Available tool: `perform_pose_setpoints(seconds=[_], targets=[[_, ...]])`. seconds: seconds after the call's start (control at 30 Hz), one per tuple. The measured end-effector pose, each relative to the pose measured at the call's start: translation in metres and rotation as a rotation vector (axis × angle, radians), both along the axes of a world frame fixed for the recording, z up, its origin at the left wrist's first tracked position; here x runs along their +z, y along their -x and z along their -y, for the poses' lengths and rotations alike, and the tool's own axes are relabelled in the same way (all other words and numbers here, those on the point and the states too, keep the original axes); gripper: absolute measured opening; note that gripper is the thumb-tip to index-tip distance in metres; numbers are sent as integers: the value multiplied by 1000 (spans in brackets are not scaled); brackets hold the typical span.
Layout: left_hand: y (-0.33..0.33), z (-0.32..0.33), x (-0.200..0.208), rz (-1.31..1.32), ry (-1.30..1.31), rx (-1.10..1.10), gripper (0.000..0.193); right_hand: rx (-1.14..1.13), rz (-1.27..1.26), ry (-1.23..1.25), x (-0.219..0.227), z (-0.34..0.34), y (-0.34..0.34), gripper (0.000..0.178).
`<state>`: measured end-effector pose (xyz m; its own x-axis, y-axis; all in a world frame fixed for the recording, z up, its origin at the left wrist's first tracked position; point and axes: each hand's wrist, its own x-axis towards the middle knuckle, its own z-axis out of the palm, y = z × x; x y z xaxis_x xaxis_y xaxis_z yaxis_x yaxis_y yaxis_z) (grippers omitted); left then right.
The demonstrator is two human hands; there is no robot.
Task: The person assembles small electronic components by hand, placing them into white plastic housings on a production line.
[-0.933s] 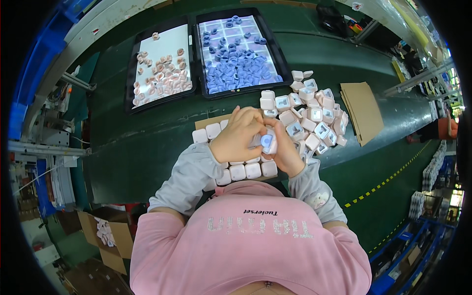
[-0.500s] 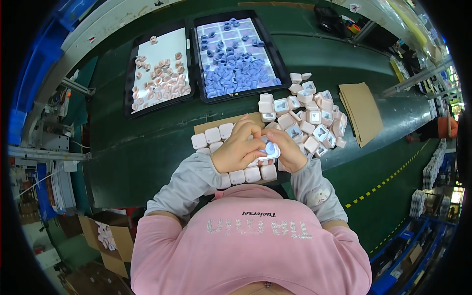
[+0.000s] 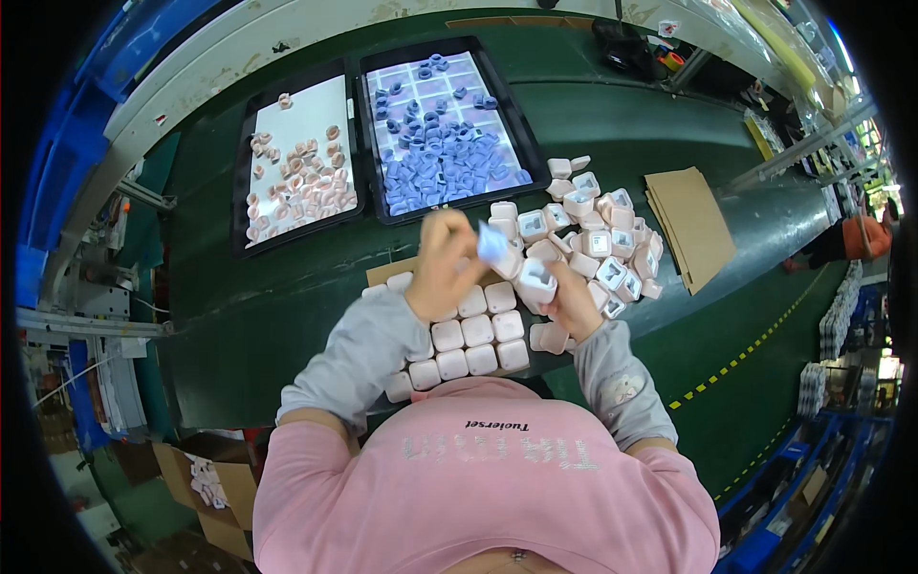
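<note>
My right hand (image 3: 574, 301) grips a small pale pink hinged box (image 3: 538, 281), its lid raised and its square opening facing up. To its left, my left hand (image 3: 447, 263) is smeared by motion. A pale blue piece (image 3: 492, 242) shows at its fingertips, above the raised lid, and seems pinched there; its exact shape is blurred. Under and in front of my hands, closed pale pink boxes (image 3: 477, 331) stand in rows on a cardboard sheet (image 3: 392, 273). Just beyond my right hand lies a heap of similar boxes (image 3: 598, 244), many open.
A black tray (image 3: 360, 143) of blue ring-like pieces and another black tray (image 3: 245, 172) of pink ones lie at the back. Flat cardboard pieces (image 3: 693, 230) rest right of the heap. A carton (image 3: 229, 488) stands low on the left. Another person (image 3: 856, 239) is far right.
My hands have come apart; the left moved left and up from the box with the pale blue piece. The box in my right hand is now tipped, showing its opening. The view shifted slightly.
</note>
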<state>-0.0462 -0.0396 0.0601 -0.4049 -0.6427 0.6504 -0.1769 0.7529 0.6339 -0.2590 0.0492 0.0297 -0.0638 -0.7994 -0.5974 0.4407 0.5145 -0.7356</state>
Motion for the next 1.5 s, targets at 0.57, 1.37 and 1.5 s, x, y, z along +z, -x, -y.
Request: perform_pose_setpoints(seconds=[0.57,1.37,1.5], targets=[[14,47,-112,1341,-458,-213,67,31,-1525,450,-27,61,62,47],[-2,-56,-1,-145,-853,-386,58,175,-980,869,31,-16,-69,48],[-3,-66,14,-13,-809,-249,57,242,-994,798,37,-22,-70,44]])
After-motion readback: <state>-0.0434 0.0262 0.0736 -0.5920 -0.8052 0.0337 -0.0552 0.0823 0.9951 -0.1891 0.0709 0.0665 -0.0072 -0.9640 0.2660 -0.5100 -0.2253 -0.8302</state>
